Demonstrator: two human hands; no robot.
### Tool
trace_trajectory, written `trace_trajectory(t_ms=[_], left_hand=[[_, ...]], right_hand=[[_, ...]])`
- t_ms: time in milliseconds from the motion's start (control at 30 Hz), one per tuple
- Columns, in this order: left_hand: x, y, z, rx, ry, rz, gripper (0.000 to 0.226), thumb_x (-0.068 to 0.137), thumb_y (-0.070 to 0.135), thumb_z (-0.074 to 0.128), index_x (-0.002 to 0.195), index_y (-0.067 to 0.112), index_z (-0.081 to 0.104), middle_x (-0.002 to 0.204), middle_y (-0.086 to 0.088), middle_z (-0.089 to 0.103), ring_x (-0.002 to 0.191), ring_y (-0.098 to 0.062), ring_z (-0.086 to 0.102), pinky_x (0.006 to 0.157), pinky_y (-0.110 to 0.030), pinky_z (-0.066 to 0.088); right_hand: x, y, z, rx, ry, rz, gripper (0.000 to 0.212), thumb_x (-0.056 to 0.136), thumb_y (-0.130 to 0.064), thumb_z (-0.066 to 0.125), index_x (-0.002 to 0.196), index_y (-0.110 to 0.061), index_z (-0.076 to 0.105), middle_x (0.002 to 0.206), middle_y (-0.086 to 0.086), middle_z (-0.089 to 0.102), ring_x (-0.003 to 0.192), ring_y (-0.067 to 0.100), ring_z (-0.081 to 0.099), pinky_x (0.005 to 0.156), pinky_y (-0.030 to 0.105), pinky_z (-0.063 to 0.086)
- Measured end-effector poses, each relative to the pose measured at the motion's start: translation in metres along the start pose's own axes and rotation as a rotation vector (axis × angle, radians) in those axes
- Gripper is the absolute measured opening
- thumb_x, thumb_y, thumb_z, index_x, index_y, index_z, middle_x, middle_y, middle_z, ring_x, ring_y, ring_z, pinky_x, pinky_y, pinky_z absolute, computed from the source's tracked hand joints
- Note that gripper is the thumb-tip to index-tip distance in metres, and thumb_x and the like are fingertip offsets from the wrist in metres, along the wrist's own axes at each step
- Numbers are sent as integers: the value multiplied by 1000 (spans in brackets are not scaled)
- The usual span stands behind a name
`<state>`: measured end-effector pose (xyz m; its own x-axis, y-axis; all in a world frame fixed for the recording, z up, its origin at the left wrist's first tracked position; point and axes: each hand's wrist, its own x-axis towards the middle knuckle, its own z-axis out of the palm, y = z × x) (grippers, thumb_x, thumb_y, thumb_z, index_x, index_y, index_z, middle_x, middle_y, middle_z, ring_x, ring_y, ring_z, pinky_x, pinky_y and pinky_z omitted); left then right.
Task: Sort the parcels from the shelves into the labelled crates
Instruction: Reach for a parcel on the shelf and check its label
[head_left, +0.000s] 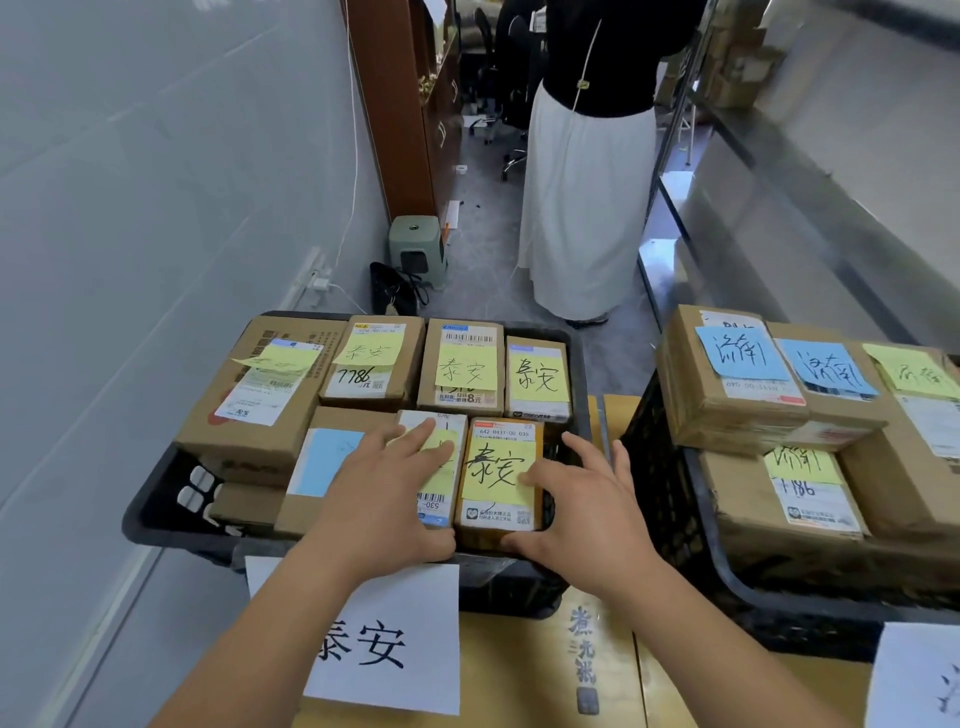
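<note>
At the near edge of the left crate: both hands settle a parcel into the front row.
Left crate: black plastic, with a white paper label hanging off its near rim; packed to the rim with cardboard parcels, nearly all bearing a yellow note with the same handwriting as that label.
Right crate: black as well, stacked above its rim with parcels under blue and yellow notes of a different word; its own paper label shows only partly at the near right corner.
Parcel in hand: small box with a yellow note, lying flat at the near edge of the left crate, touching the neighbour on its left.
Left hand: fingers straight, pressed flat on the neighbouring parcel.
Right hand: fingers spread, thumb against the small box's right side.
Progress: judged well advanced, as both crates look close to full.
Remaining: cannot tell, since no shelves with unsorted parcels are clearly in view.
</note>
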<state>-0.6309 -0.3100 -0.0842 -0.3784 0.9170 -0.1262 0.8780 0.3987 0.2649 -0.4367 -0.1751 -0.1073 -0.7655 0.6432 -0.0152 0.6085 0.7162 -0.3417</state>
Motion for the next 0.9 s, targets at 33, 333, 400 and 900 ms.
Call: trace_trajectory(t_ms=[33, 333, 400, 900], left_hand=[[0, 0, 3, -6, 3, -1, 95, 71, 61, 65, 156, 38, 30, 167, 17, 14, 151, -16, 9, 120, -43, 28], [1, 4, 24, 92, 62, -40, 101, 74, 78, 50, 159, 41, 10, 166, 2, 1, 150, -26, -7, 120, -46, 0], [1, 4, 26, 110, 124, -25, 102, 71, 83, 49, 158, 37, 22, 157, 1, 22, 143, -26, 13, 116, -45, 9], [-6, -19, 24, 45, 39, 94, 85, 89, 78, 42, 158, 47, 3, 163, 21, -15, 153, -7, -15, 123, -34, 6]], right_hand=[[1, 0, 0, -35, -16, -4, 66, 71, -74, 71, 126, -40, 55, 139, -16, 57, 154, 19, 10, 123, 57, -10], [19, 3, -5, -154, -82, -75, 84, 60, -77, 73, 132, -45, 43, 161, -15, 27, 155, 22, 2, 120, 63, -12], [18, 4, -5, -158, -78, -72, 84, 61, -78, 71, 133, -46, 43, 163, -16, 26, 156, 21, 2, 121, 62, -11], [10, 0, -2, -172, -146, -32, 103, 72, -77, 61, 159, -42, 17, 171, -13, 1, 156, 16, -13, 121, 59, -16]])
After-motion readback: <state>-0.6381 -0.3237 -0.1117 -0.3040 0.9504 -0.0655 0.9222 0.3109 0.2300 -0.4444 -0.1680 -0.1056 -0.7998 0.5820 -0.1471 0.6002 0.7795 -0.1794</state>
